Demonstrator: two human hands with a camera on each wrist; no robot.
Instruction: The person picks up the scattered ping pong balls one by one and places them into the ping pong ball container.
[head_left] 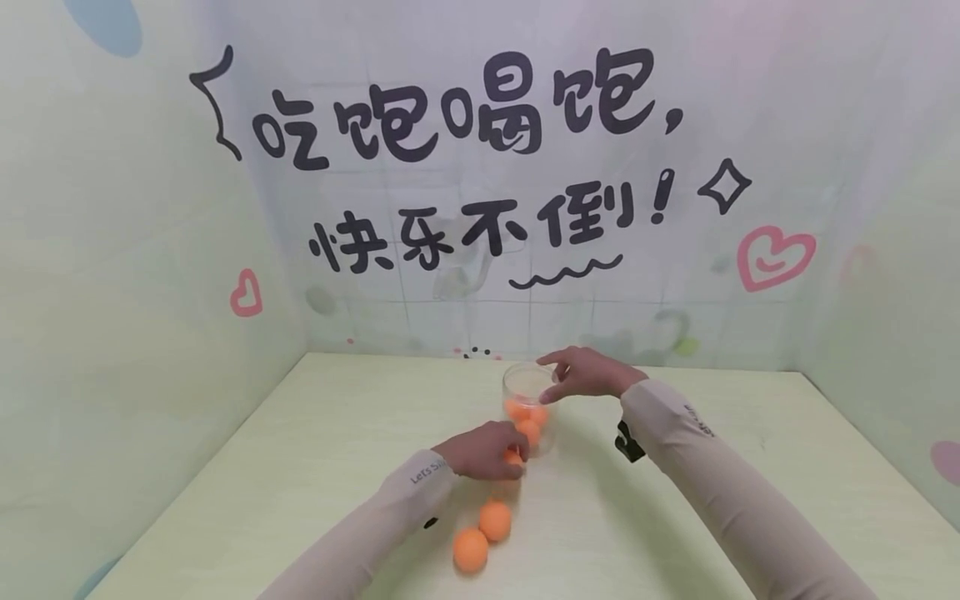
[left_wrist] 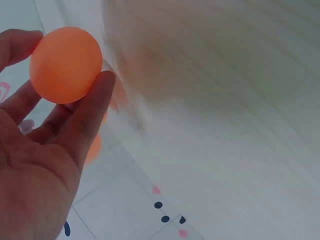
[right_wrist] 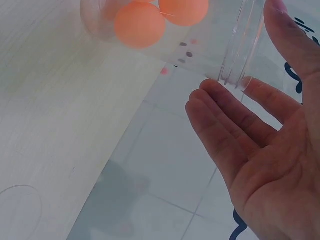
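Note:
My left hand (head_left: 486, 450) pinches an orange ball (left_wrist: 66, 65) between thumb and fingers, low over the table and just in front of a clear jar (head_left: 531, 382). The jar stands upright with several orange balls (head_left: 528, 432) inside. At its mouth, my right hand (head_left: 591, 372) spans the right side of the rim, with the thumb in front and a finger behind; the other fingers (right_wrist: 215, 135) extend loosely beneath in the right wrist view. Two more orange balls, a nearer one (head_left: 470, 550) and a farther one (head_left: 495, 521), lie side by side on the table in front of the left hand.
The pale wooden table (head_left: 315, 433) is enclosed by a printed back wall (head_left: 450, 325) with large black lettering and by side walls to the left and right. The jar stands toward the table's back edge. Dark wrist-camera mounts show under both sleeves.

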